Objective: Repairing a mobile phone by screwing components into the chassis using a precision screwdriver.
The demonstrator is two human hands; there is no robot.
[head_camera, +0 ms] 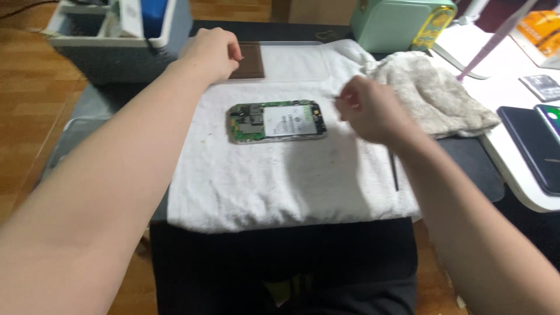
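opened phone (276,121): middle of the white towel (280,175), long axis running 9 to 3 o'clock
right hand (368,111): just past its 3 o'clock end, nearer; fingers pinched, on what I cannot tell
left hand (211,53): at 11 o'clock, loosely curled, holding nothing visible, beside a brown panel (249,60)

Bare white towel (274,181) lies open below the opened phone (276,121).

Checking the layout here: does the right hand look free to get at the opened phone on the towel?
Probably yes: the right hand hovers just beside the opened phone on the white towel, with nothing between them.
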